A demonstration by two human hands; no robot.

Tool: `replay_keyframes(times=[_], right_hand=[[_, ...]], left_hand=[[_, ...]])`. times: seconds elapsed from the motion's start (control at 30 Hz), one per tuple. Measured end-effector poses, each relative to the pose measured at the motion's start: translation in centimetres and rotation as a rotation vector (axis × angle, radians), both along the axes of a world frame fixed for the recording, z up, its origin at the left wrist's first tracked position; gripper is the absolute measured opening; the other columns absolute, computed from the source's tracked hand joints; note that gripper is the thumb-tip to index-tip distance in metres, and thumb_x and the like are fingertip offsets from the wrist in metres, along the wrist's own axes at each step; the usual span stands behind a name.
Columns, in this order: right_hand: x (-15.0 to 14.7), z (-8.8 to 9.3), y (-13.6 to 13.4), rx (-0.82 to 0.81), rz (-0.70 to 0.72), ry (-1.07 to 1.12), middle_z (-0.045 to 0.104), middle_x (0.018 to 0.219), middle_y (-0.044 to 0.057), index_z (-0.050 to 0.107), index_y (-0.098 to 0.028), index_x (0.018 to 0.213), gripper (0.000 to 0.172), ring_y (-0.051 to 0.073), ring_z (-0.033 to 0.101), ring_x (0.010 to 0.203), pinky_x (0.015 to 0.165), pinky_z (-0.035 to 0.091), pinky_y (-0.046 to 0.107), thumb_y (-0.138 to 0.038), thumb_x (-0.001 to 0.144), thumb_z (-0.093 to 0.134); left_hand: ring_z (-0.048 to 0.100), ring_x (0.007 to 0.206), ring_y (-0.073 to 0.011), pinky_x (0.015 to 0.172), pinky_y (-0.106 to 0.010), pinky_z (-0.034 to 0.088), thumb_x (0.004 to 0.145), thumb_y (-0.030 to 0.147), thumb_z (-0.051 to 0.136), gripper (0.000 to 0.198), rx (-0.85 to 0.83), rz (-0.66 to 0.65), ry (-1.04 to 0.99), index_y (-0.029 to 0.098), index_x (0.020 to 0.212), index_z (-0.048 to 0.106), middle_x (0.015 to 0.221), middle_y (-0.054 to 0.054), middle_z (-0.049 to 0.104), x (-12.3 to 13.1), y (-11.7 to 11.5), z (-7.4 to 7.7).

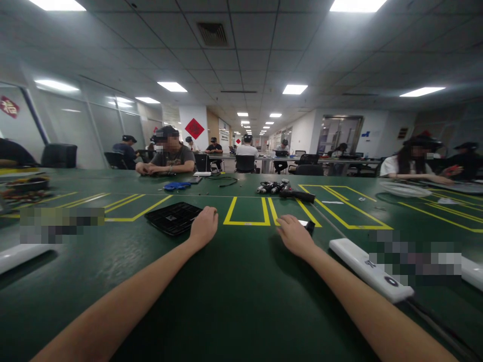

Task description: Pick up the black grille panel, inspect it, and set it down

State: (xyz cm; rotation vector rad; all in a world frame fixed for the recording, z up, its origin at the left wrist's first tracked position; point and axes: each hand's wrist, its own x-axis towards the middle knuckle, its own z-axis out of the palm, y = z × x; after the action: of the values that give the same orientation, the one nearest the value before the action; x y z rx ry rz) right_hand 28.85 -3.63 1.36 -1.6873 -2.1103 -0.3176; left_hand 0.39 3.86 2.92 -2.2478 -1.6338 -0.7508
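Note:
My left hand (205,225) rests low over the green table, its fingers curled in. It overlaps the right edge of a black square plastic tray (171,217) with a ribbed surface; whether it touches the tray I cannot tell. Farther right, my right hand (296,235) is also curled, palm down, by the yellow tape lines. Just beyond its outer side a small black object with a white top (310,227) shows, partly hidden by the hand. Anything under the fingers of either hand is out of sight.
A white power strip (370,269) lies beside my right forearm. Ahead are a bundle of black cables (272,187), a black-handled tool (298,195) and a blue item (177,186). A white plate (405,189) is at right. Several people sit around the tables.

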Motion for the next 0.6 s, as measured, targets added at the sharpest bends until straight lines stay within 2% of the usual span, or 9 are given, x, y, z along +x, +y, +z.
replay_keyframes(times=[0.07, 0.13, 0.23, 0.37, 0.43, 0.47, 0.53, 0.6], right_hand=[[1.5, 0.0, 0.5, 0.08, -0.132, 0.0, 0.049, 0.125, 0.016, 0.05, -0.01, 0.121, 0.04, 0.027, 0.036, 0.119, 0.101, 0.026, 0.04, -0.026, 0.087, 0.036], [2.9, -0.3, 0.9, 0.093, -0.255, -0.003, 0.043, 0.13, 0.017, 0.046, -0.01, 0.124, 0.043, 0.03, 0.031, 0.122, 0.1, 0.023, 0.046, -0.028, 0.086, 0.036], [4.4, -1.4, 1.2, 0.001, -0.351, -0.026, 0.04, 0.133, 0.017, 0.045, -0.013, 0.124, 0.044, 0.034, 0.029, 0.123, 0.097, 0.023, 0.051, -0.032, 0.085, 0.039], [4.8, -2.5, 1.3, -0.116, -0.369, -0.04, 0.051, 0.119, 0.016, 0.051, -0.014, 0.116, 0.039, 0.033, 0.039, 0.114, 0.091, 0.029, 0.05, -0.034, 0.084, 0.04], [4.7, -2.5, 1.3, -0.116, -0.368, -0.042, 0.053, 0.115, 0.016, 0.052, -0.014, 0.114, 0.038, 0.032, 0.041, 0.112, 0.089, 0.031, 0.049, -0.034, 0.085, 0.039], [4.6, -2.5, 1.3, -0.113, -0.365, -0.045, 0.053, 0.115, 0.016, 0.052, -0.014, 0.114, 0.038, 0.032, 0.041, 0.112, 0.089, 0.031, 0.048, -0.034, 0.085, 0.039], [4.5, -2.3, 1.3, -0.114, -0.364, -0.044, 0.053, 0.115, 0.016, 0.052, -0.014, 0.114, 0.037, 0.032, 0.041, 0.112, 0.089, 0.031, 0.047, -0.034, 0.084, 0.04], [4.4, -2.2, 1.3, -0.12, -0.367, -0.042, 0.053, 0.114, 0.016, 0.052, -0.015, 0.113, 0.036, 0.031, 0.041, 0.112, 0.089, 0.031, 0.047, -0.033, 0.084, 0.041]], left_hand=[[0.057, 0.083, -0.0208, 0.069, -0.03, 0.044, 0.088, 0.035, 0.029, 0.034, -0.105, 0.09, 0.043, 0.013, 0.096, 0.054, 0.099, -0.012, 0.057, -0.3, 0.2, 0.1], [0.058, 0.084, -0.0232, 0.068, -0.032, 0.045, 0.087, 0.042, 0.033, 0.038, -0.219, 0.124, 0.134, 0.013, 0.097, 0.054, 0.1, -0.013, 0.057, -0.4, 0.5, 0.0], [0.058, 0.09, -0.0244, 0.074, -0.032, 0.044, 0.086, 0.034, 0.038, 0.03, -0.321, 0.066, 0.255, 0.012, 0.097, 0.055, 0.1, -0.015, 0.06, -0.6, 0.9, -0.4], [0.06, 0.09, -0.024, 0.076, -0.033, 0.044, 0.084, 0.027, 0.042, 0.022, -0.332, -0.024, 0.263, 0.012, 0.089, 0.057, 0.096, -0.016, 0.063, -0.8, 1.5, -0.7], [0.061, 0.084, -0.0224, 0.072, -0.031, 0.045, 0.083, 0.029, 0.045, 0.021, -0.353, -0.047, 0.116, 0.013, 0.082, 0.057, 0.09, -0.014, 0.065, -1.2, 2.1, -0.2], [0.062, 0.078, -0.0207, 0.069, -0.029, 0.046, 0.083, 0.03, 0.044, 0.021, -0.382, -0.052, -0.019, 0.013, 0.079, 0.057, 0.085, -0.012, 0.065, -1.6, 2.5, 0.3], [0.063, 0.066, -0.0168, 0.061, -0.026, 0.047, 0.082, 0.031, 0.045, 0.021, -0.419, -0.013, -0.392, 0.014, 0.075, 0.057, 0.075, -0.008, 0.066, -2.7, 3.5, 1.7], [0.062, 0.061, -0.0144, 0.058, -0.024, 0.048, 0.08, 0.027, 0.046, 0.017, -0.372, 0.078, -0.704, 0.015, 0.075, 0.057, 0.07, -0.006, 0.066, -4.4, 4.4, 3.2]])
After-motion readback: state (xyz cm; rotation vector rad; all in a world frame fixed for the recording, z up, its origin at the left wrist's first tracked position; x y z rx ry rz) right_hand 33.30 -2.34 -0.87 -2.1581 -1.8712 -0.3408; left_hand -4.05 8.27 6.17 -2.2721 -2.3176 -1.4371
